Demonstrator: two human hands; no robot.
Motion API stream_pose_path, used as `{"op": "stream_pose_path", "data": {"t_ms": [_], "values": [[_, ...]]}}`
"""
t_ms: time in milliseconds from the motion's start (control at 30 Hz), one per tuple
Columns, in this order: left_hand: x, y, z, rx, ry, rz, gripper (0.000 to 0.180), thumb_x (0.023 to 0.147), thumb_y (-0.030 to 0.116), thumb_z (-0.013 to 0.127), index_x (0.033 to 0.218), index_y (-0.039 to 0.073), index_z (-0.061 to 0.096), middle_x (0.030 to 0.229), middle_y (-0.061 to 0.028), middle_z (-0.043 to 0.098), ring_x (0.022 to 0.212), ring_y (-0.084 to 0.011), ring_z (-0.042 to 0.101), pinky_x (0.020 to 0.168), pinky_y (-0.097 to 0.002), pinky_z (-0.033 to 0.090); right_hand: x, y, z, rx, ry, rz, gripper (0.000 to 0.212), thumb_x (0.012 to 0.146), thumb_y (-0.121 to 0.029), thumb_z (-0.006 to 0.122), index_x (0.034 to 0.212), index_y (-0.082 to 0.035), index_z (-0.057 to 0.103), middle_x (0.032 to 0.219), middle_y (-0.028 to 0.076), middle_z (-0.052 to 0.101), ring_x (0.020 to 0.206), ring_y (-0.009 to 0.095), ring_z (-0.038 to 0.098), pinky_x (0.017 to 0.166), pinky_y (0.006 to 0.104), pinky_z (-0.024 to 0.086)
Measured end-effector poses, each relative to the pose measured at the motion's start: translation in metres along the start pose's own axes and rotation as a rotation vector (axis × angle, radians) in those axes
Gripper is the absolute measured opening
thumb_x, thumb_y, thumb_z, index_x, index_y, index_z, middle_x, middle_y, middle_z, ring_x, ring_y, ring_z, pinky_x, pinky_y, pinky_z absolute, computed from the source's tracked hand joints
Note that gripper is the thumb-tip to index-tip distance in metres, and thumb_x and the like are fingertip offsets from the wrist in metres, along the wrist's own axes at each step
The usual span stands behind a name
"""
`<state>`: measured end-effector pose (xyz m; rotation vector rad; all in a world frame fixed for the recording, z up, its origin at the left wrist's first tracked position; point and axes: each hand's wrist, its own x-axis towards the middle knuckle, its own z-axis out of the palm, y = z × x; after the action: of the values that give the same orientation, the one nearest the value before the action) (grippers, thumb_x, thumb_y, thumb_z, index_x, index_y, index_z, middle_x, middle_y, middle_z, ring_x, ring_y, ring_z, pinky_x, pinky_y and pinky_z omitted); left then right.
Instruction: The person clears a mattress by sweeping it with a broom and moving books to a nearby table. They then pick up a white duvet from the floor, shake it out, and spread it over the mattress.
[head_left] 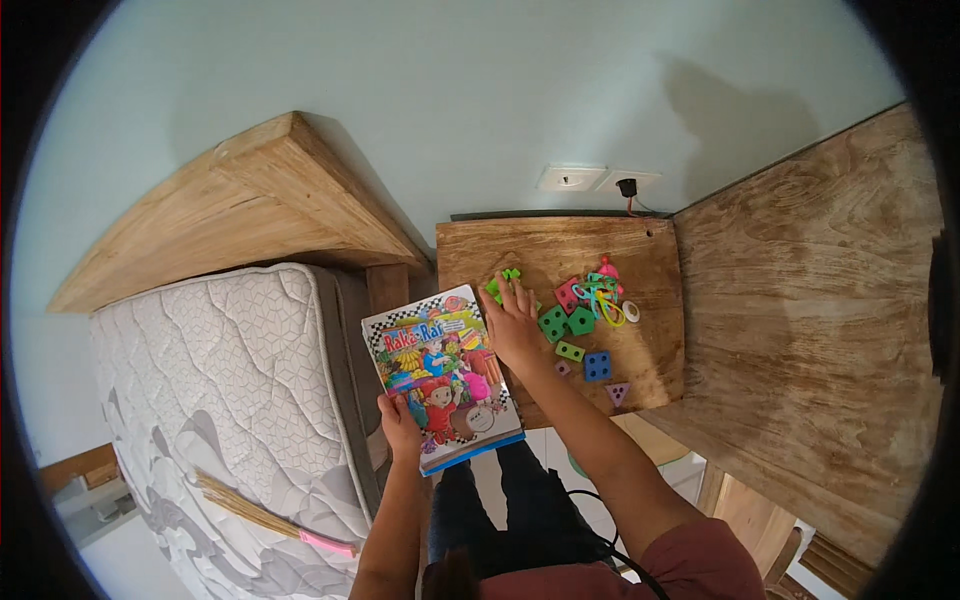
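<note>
A colourful children's picture book point(440, 370) with cartoon figures on its cover is held by my left hand point(400, 428), which grips its lower left edge. A blue edge shows beneath it, perhaps from another book. My right hand point(513, 325) is over the wooden tabletop point(645, 345), fingers stretched out beside the book's right edge. Its fingertips are at a bright green toy piece point(494, 286), partly hidden by them. Right of that hand lie green shape blocks point(553, 323), a blue square block point(597, 366), a pink block point(567, 294) and a purple triangle block point(617, 394).
Several colourful plastic toys point(606, 297) lie tangled at the tabletop's right. A wooden panel point(810, 310) bounds that side; wall sockets point(572, 178) with a black plug point(627, 187) are behind. On the left stands a mattress point(220, 370) with a stick broom point(265, 515) on it.
</note>
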<state>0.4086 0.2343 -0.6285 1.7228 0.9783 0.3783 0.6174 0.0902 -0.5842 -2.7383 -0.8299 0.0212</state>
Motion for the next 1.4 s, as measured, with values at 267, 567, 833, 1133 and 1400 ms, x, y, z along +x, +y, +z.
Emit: {"op": "stream_pose_path", "data": {"t_ms": [267,567,833,1133,1400], "values": [[-0.003,0.006,-0.002,0.004,0.006,-0.064,0.009,0.092,0.011,0.043,0.092,0.002,0.043,0.084,-0.0082,0.051,0.077,-0.0155,0.049,0.072,-0.0275,0.040,-0.014,0.052,0.000,0.032,0.019,0.020,0.042,0.083,-0.010,0.051,0.124,-0.016,0.047,0.140,0.011,0.029,0.128,0.034,0.028,0.103,0.0495,0.025],[0.007,0.004,0.012,-0.015,-0.005,-0.023,0.011,0.091,0.012,0.045,0.092,0.002,0.044,0.080,-0.0103,0.054,0.076,-0.0201,0.053,0.070,-0.0306,0.042,-0.023,0.079,-0.019,0.060,0.164,0.075,0.040,0.082,-0.011,0.049,0.122,-0.015,0.050,0.136,0.015,0.033,0.125,0.037,0.029,0.104,0.0517,0.022],[0.063,0.050,0.089,0.005,-0.092,0.001,0.017,0.088,0.018,0.050,0.091,0.003,0.044,0.084,-0.0206,0.056,0.079,-0.0390,0.055,0.067,-0.0418,0.043,-0.018,0.031,-0.011,-0.005,-0.170,0.064,0.060,0.077,-0.024,0.061,0.132,-0.015,0.037,0.139,0.020,0.024,0.128,0.039,0.023,0.105,0.0506,0.019],[0.099,0.074,0.131,0.218,0.053,0.135,0.016,0.082,0.018,0.055,0.092,0.007,0.049,0.088,-0.0230,0.050,0.085,-0.0434,0.050,0.073,-0.0494,0.042,0.007,0.049,0.000,-0.019,-0.061,0.111,0.069,0.067,-0.020,0.069,0.128,-0.012,0.039,0.136,0.023,0.027,0.125,0.039,0.029,0.099,0.0509,0.026],[0.044,0.063,0.058,0.356,0.072,-0.115,0.053,0.087,0.043,0.044,0.136,0.025,0.032,0.109,-0.0147,0.045,0.100,-0.0357,0.046,0.085,-0.0493,0.038,0.001,0.008,-0.017,0.014,0.115,-0.055,0.053,0.074,-0.011,0.061,0.124,-0.008,0.044,0.135,0.022,0.032,0.123,0.039,0.033,0.099,0.0475,0.028]]}}
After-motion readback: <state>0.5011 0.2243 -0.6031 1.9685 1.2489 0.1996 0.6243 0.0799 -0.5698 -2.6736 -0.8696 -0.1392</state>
